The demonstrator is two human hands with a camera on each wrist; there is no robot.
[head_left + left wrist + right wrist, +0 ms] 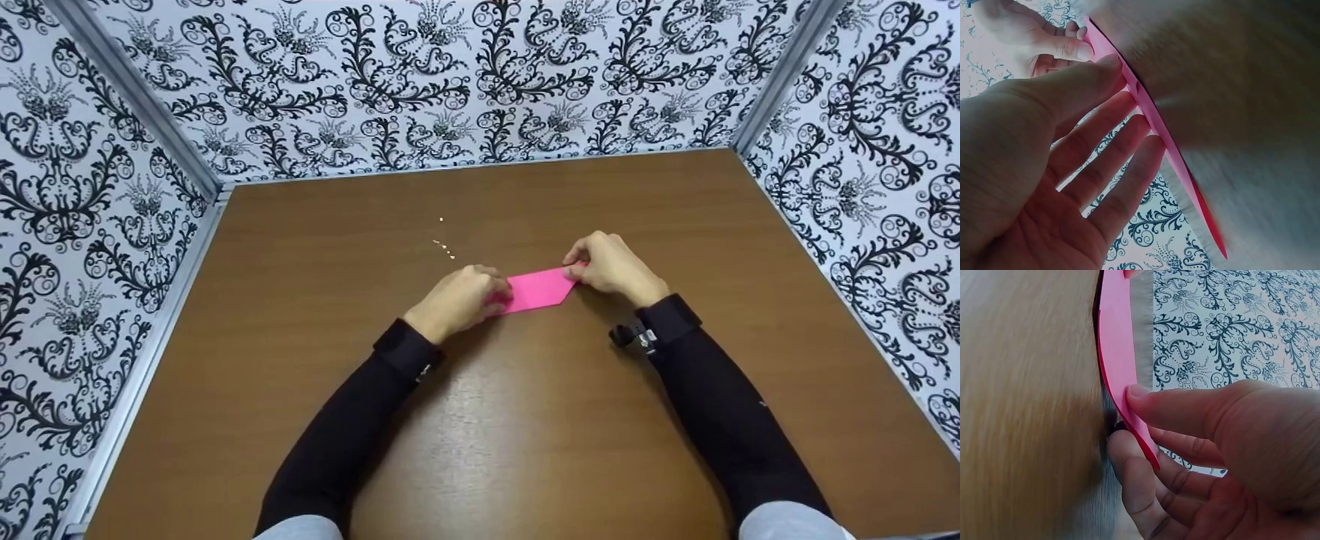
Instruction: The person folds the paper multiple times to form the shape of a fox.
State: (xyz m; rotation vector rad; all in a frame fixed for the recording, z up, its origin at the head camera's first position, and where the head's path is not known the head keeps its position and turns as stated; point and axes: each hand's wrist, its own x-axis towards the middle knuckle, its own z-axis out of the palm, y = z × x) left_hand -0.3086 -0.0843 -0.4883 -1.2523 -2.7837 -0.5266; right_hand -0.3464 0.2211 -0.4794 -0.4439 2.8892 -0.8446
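Note:
A flat strip of folded pink paper (536, 290) lies across the middle of the table, its right end cut to a slanted point. My left hand (461, 300) rests over the left end; in the left wrist view its thumb and extended fingertips press on the upper side of the pink paper (1157, 121). At the other end my right hand (611, 266) pinches the pointed tip. The right wrist view has the thumb on top of the pink paper (1119, 337) and the index finger beneath, with that end bent along its length. Part of the strip is hidden under the left hand.
The brown wooden table (315, 247) is enclosed by patterned black-and-white walls (420, 82) with metal frame edges. Several small white specks (444, 247) show on the table beyond the left hand. A black wrist strap (670, 321) with a small device sits on the right wrist.

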